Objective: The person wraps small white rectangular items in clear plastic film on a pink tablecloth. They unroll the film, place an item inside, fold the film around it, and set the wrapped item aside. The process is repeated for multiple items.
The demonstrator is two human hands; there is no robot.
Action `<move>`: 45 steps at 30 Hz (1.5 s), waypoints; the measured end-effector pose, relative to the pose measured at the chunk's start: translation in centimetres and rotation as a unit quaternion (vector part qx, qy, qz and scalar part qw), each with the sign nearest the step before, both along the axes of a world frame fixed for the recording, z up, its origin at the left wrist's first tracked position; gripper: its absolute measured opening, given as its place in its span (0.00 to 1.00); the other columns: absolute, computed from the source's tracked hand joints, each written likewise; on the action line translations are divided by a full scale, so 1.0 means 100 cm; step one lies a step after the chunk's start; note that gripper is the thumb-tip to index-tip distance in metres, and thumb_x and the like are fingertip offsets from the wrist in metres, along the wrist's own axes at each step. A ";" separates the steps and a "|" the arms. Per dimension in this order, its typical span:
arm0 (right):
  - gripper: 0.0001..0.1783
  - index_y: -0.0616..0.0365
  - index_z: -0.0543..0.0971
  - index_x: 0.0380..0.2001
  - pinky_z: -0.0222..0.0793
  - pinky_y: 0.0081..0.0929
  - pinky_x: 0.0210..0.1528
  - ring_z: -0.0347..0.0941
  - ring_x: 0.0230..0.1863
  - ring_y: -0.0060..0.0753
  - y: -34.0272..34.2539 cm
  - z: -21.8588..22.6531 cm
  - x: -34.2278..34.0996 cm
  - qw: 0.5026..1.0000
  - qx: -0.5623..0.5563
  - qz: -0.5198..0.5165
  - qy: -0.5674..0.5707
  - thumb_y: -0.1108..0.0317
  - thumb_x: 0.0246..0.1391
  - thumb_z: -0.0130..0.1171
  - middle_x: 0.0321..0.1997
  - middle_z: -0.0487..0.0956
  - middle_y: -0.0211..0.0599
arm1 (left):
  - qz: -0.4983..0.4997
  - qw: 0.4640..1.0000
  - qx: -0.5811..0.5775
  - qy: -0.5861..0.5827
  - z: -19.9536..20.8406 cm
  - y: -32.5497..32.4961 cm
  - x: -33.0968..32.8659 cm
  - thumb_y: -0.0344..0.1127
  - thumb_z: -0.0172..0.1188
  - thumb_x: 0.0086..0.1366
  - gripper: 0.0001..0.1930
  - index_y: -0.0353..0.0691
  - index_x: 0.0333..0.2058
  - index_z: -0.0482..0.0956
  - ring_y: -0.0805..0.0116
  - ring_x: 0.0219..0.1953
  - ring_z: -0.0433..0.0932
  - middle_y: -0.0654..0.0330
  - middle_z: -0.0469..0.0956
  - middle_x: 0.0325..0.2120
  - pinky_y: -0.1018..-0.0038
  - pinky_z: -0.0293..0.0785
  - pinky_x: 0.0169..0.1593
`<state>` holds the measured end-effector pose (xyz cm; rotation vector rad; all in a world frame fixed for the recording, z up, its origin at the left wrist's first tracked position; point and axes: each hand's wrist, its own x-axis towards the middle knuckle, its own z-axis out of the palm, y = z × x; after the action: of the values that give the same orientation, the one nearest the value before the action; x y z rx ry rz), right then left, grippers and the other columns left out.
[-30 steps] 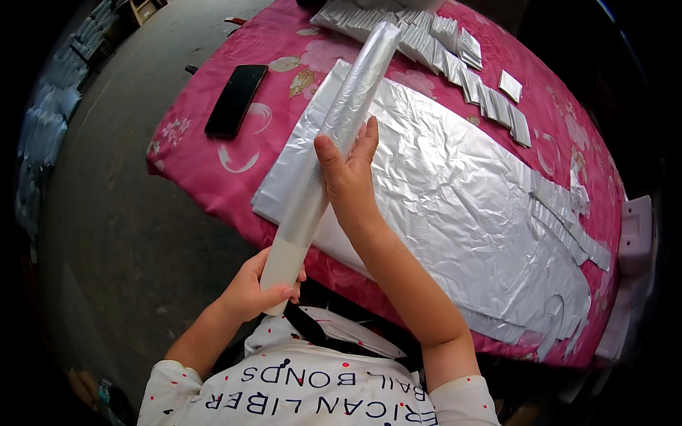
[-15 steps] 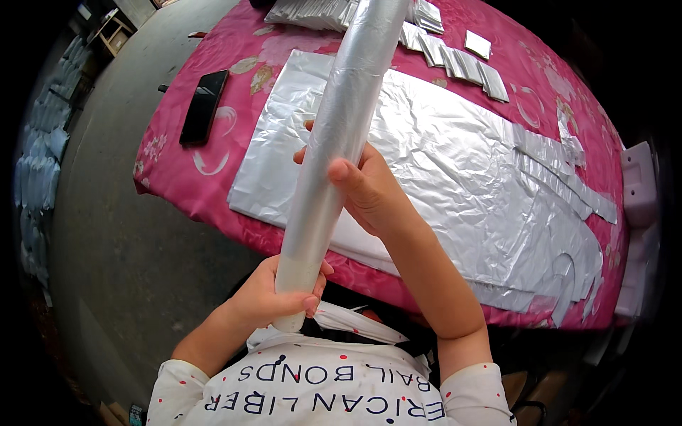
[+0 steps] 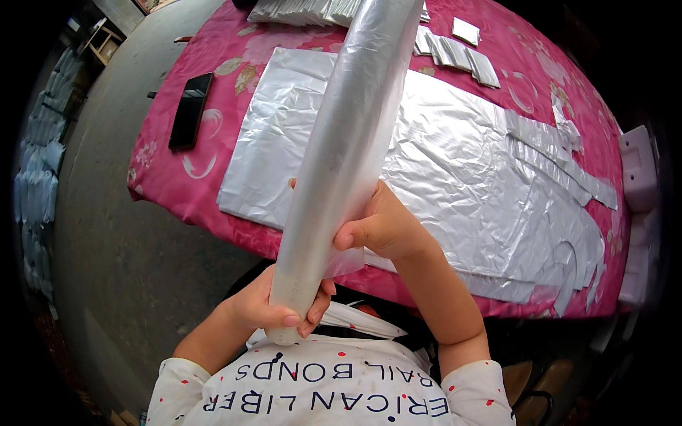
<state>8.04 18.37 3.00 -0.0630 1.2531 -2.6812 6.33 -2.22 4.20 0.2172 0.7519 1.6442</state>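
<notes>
A long roll of clear plastic film (image 3: 341,149) stands slanted in front of me, its lower end near my chest and its top running past the upper edge of view. My left hand (image 3: 284,305) is wrapped round the lower end. Farther up, my right hand (image 3: 373,224) grips the roll's right side, thumb in front; one fingertip shows at the left side and the other fingers are hidden behind. A loose flap of film hangs along the right side by that hand. Beneath and behind the roll lies a stack of flat silvery plastic sheets (image 3: 455,163).
A pink flowered cloth (image 3: 170,184) covers the table. A black phone (image 3: 190,112) lies at left. Folded silvery packets (image 3: 455,55) sit at the back, beside one separate packet (image 3: 466,31). Cut strips (image 3: 561,170) lie at right, near a pink plastic chair (image 3: 639,170). Bundles (image 3: 39,170) stand at far left.
My right hand has slid down the roll, closer to my left hand. A loose edge of film now stands out on the roll's right side. The view has shifted slightly.
</notes>
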 end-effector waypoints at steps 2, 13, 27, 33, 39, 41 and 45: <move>0.38 0.61 0.71 0.47 0.69 0.27 0.47 0.73 0.45 0.28 -0.003 0.004 0.004 0.999 -0.020 -0.004 0.032 0.62 0.30 0.76 0.45 0.76 0.35 | -0.003 0.999 0.033 -0.033 0.002 0.010 0.002 0.41 0.69 0.46 0.31 0.30 0.45 0.67 0.69 0.27 0.74 0.57 0.72 0.26 0.75 0.75 0.31; 0.25 0.62 0.77 0.40 0.70 0.21 0.39 0.75 0.36 0.22 -0.007 0.000 0.024 0.996 0.085 0.020 -0.014 0.63 0.38 0.72 0.35 0.79 0.33 | -0.129 0.978 0.062 -0.150 -0.036 -0.005 -0.018 0.58 0.49 0.57 0.41 0.19 0.52 0.61 0.53 0.39 0.78 0.39 0.73 0.41 0.64 0.75 0.44; 0.16 0.57 0.77 0.30 0.65 0.30 0.35 0.70 0.33 0.32 -0.038 0.011 0.041 0.713 0.613 -0.217 0.262 0.55 0.45 0.61 0.26 0.74 0.32 | -0.057 0.898 -0.333 0.283 -0.031 -0.028 -0.007 0.42 0.57 0.61 0.17 0.35 0.42 0.70 0.75 0.25 0.74 0.61 0.74 0.27 0.77 0.72 0.29; 0.17 0.54 0.72 0.23 0.61 0.26 0.38 0.66 0.31 0.32 -0.053 -0.042 0.014 0.612 0.655 -0.031 0.441 0.52 0.51 0.53 0.23 0.69 0.29 | -0.099 0.854 -0.372 0.351 -0.036 -0.039 0.007 0.33 0.58 0.56 0.14 0.34 0.41 0.72 0.73 0.24 0.76 0.60 0.76 0.24 0.76 0.72 0.30; 0.16 0.54 0.72 0.23 0.62 0.29 0.40 0.67 0.32 0.33 0.018 -0.043 -0.008 0.570 0.712 -0.049 0.406 0.53 0.53 0.51 0.25 0.71 0.31 | -0.098 0.889 -0.373 0.245 -0.035 -0.045 0.004 0.35 0.59 0.58 0.17 0.33 0.44 0.70 0.75 0.23 0.74 0.60 0.74 0.27 0.76 0.73 0.29; 0.13 0.55 0.74 0.26 0.63 0.31 0.42 0.69 0.35 0.34 0.060 -0.040 -0.015 0.558 0.734 -0.135 0.364 0.57 0.53 0.52 0.28 0.73 0.32 | -0.099 0.894 -0.365 0.239 -0.037 -0.046 0.003 0.35 0.59 0.58 0.18 0.33 0.44 0.70 0.76 0.23 0.74 0.60 0.73 0.27 0.76 0.73 0.29; 0.11 0.59 0.78 0.30 0.66 0.33 0.41 0.71 0.36 0.37 0.126 -0.040 -0.009 0.550 0.754 -0.319 0.163 0.63 0.55 0.52 0.30 0.76 0.35 | -0.105 0.900 -0.348 0.242 -0.039 -0.046 0.001 0.35 0.60 0.58 0.19 0.33 0.45 0.69 0.76 0.23 0.74 0.60 0.73 0.27 0.76 0.73 0.29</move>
<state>7.10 31.00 -0.97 0.1725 3.6407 -0.7952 6.43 -6.86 0.27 0.1823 1.5894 1.0307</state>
